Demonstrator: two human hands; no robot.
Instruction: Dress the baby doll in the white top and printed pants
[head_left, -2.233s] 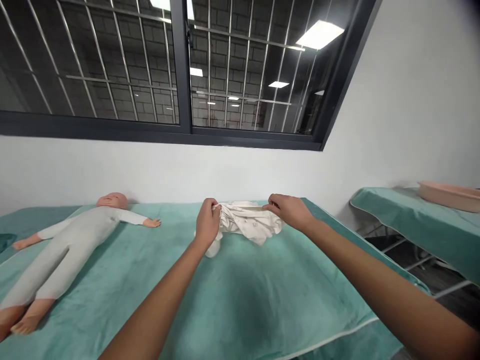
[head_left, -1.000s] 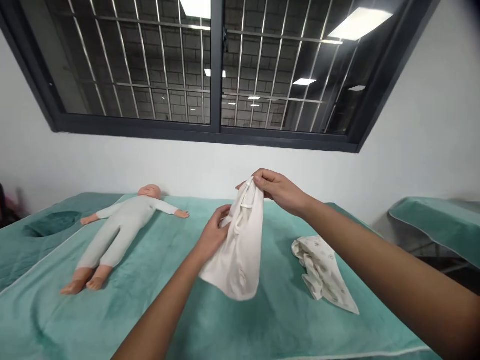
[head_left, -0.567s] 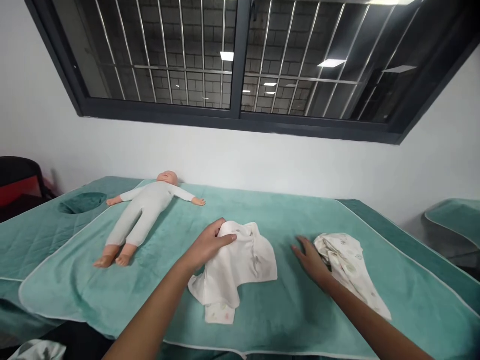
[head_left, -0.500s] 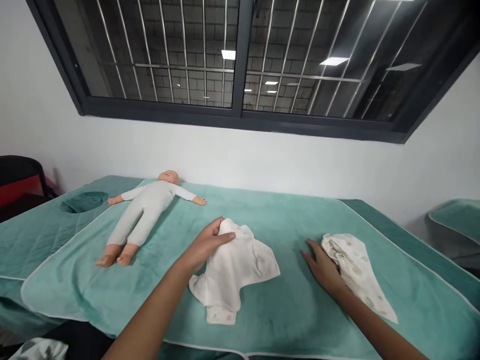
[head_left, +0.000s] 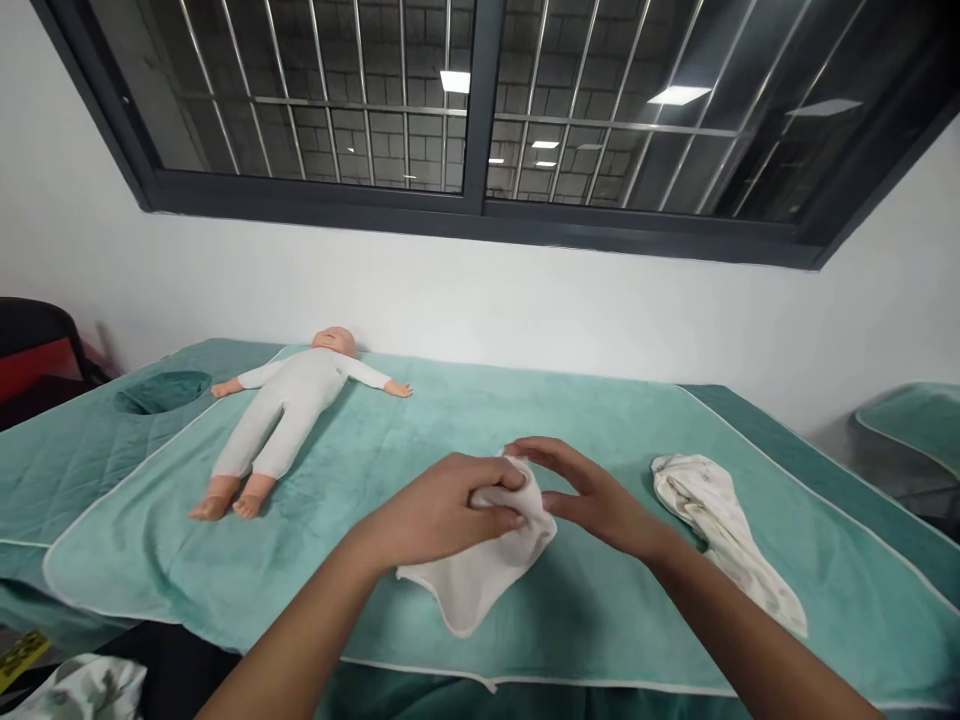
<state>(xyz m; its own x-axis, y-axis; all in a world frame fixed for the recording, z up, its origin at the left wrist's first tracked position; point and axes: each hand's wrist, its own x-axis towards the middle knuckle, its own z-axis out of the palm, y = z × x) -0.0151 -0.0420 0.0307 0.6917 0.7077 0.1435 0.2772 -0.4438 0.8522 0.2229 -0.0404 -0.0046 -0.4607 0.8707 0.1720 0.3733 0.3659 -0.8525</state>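
Observation:
Over the middle of the bed, a small piece of white baby clothing [head_left: 469, 590] is bunched up in front of me, its lower part hanging down in a point. My left hand [head_left: 450, 510] is closed around its upper part, thumb over the fabric. From the other side, my right hand [head_left: 592, 495] has its fingertips and thumb curved onto the cloth's right edge. A doll [head_left: 296, 400] in a white long-sleeved suit lies on its back at the left, arms spread. To the right of my right hand lies a crumpled white printed baby garment [head_left: 724, 530].
A green cover [head_left: 585, 420] is spread over the bed, with a round hole [head_left: 161, 392] at its left end. Behind it rise a white wall and a barred window [head_left: 480, 120]. A black and red chair [head_left: 37, 350] stands far left; patterned cloth [head_left: 90, 690] lies lower left.
My right hand has left the printed garment's side and come across to the white clothing. My left hand has moved right, gathering the white clothing, which hung more spread out before.

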